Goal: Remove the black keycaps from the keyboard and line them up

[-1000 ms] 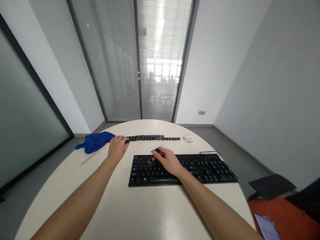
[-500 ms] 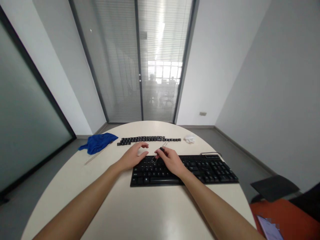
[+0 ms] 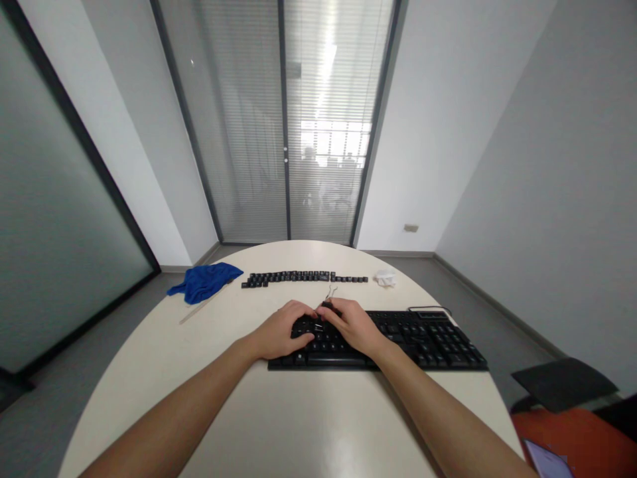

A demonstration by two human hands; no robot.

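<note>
A black keyboard lies on the round table under both hands. My right hand is closed around a wire keycap puller; its thin wire ends stick out beyond the fingers, and its dark middle is mostly covered. My left hand rests over the keyboard's left end, thumb and fingers spread apart, its fingertips close to the right hand's. Beyond the keyboard, several loose black keycaps are lined up in rows.
A blue cloth sits at the table's far left, with a thin stick beside it. Crumpled white tissue lies at the far right. An orange chair with a phone on its seat stands right of the table.
My left hand has come down onto the keyboard and closer to my right hand. The puller has turned in the right hand, which stays over the keys. The view has shifted slightly.
</note>
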